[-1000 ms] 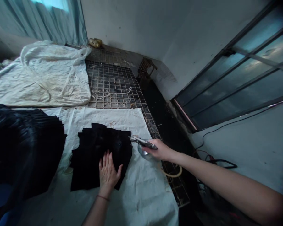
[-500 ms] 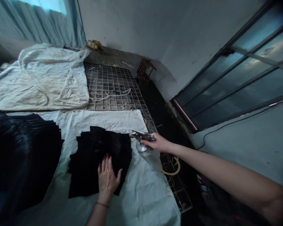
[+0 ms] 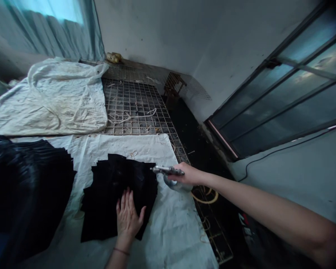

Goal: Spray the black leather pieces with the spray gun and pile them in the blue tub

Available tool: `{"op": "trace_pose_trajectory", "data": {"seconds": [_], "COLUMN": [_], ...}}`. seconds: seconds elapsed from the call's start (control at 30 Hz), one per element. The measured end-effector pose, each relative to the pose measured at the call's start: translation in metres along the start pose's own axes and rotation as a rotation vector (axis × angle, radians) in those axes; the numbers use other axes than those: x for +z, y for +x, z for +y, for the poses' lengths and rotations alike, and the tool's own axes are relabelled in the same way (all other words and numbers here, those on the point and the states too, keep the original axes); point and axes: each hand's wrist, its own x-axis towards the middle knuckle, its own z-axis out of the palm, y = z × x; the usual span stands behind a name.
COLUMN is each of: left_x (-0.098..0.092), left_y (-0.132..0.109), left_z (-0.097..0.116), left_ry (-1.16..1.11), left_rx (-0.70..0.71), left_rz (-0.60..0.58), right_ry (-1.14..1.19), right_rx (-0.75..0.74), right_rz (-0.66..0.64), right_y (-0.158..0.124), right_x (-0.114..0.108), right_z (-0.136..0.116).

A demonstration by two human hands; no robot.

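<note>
My left hand (image 3: 128, 215) lies flat, fingers stretched out, on a layered pile of black fabric pieces (image 3: 100, 216) with stepped edges. In my right hand (image 3: 186, 173) is a metal spray gun (image 3: 166, 170), gripped by its handle. Its nozzle points left, just over the right edge of the black pile. Below the gun hangs its cup (image 3: 175, 184), partly hidden by the hand. Both the pile and my left hand rest on a white cloth (image 3: 179, 220) spread over the work surface.
At the left is a larger black stack (image 3: 50, 179). A wrinkled white sheet (image 3: 70, 101) covers the far left, beside a wire mesh (image 3: 134, 101) with loose strings. A pale hose (image 3: 210, 200) curves below my right forearm. A barred window (image 3: 282, 86) is at the right.
The spray gun has tilted to a more level pose, its nozzle shifting slightly left toward the black pile. My left hand keeps its place on the pile. The whole view has shifted slightly.
</note>
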Motion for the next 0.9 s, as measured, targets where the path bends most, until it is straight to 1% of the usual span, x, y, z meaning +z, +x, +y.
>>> {"op": "trace_pose_trajectory", "data": {"seconds": [0.07,0.17,0.27,0.33,0.4,0.43,0.53,0.63,0.7,0.8,0.9], "left_x": [0.0,-0.002,-0.006,-0.011,-0.016,-0.018,-0.019,-0.012,-0.007,-0.005,-0.007], "left_y": [0.001,0.001,0.0,0.003,0.015,0.024,0.061,0.091,0.098,0.097,0.102], "left_z": [0.0,0.002,0.005,0.009,0.014,0.016,0.021,0.02,0.018,0.017,0.02], "left_ry": [-0.001,0.022,0.056,0.072,0.083,0.08,0.016,-0.036,-0.032,-0.041,-0.068], "left_rx": [-0.003,-0.009,-0.003,-0.008,-0.027,-0.033,0.021,0.091,0.093,0.087,0.009], "left_rz": [0.0,-0.017,-0.044,-0.045,-0.032,-0.019,0.015,-0.037,-0.09,-0.135,-0.137], "right_ry": [-0.013,-0.005,-0.055,-0.071,-0.071,-0.068,-0.05,-0.067,-0.08,-0.069,-0.082], "right_rx": [-0.02,-0.006,-0.02,-0.007,0.005,0.011,0.043,0.042,0.021,0.02,0.039], "right_rz": [-0.039,0.005,-0.01,0.009,0.027,0.025,0.036,0.062,0.049,0.006,-0.034], "right_y": [0.001,0.006,0.015,0.02,0.024,0.026,0.03,0.032,0.035,0.042,0.051], "right_x": [0.001,0.003,0.003,0.004,0.004,0.004,0.003,0.003,0.004,0.005,0.007], "right_z": [0.001,0.0,-0.001,-0.002,-0.002,-0.001,-0.001,-0.002,-0.002,-0.001,-0.001]}}
